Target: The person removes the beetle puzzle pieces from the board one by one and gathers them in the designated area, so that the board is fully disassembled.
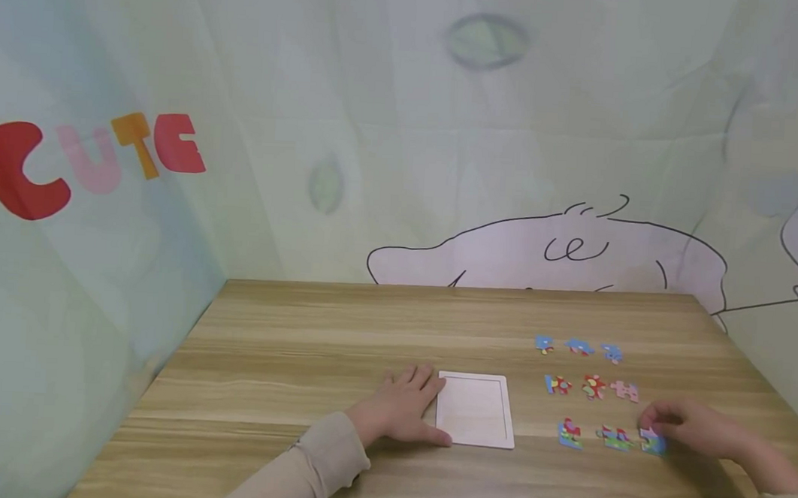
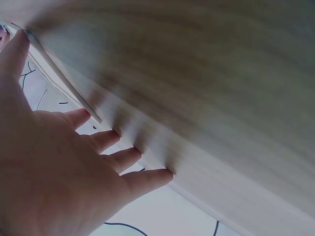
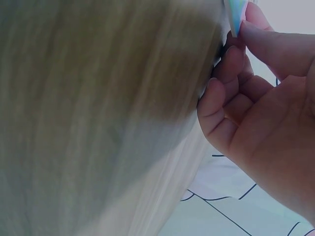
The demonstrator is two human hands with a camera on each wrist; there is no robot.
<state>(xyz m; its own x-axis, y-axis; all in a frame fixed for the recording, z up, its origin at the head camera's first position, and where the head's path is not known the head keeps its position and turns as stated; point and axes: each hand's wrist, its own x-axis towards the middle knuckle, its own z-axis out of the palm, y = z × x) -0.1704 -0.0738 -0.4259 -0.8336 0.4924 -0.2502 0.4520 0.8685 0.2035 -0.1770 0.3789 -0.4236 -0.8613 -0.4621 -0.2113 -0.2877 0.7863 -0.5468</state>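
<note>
A pale square puzzle tray (image 1: pixel 475 411) with a thin line inside its rim lies on the wooden table. My left hand (image 1: pixel 404 409) rests at its left side, fingers spread, thumb and index fingertip touching the edge. The left wrist view shows those fingers (image 2: pixel 152 179) straight, with tips on the tabletop. To the right of the tray, my right hand (image 1: pixel 697 426) pinches a blue and pink jigsaw piece (image 1: pixel 653 443) at the end of the nearest row. In the right wrist view, the piece (image 3: pixel 235 17) stands tilted between thumb and index finger, the other fingers curled.
Colourful jigsaw pieces lie in three rows, including a blue one (image 1: pixel 579 347) at the back, a red one (image 1: pixel 593 386) in the middle and a green-bottomed one (image 1: pixel 615 438) in front. A printed curtain (image 1: pixel 297 123) hangs behind the wooden table (image 1: pixel 285 348).
</note>
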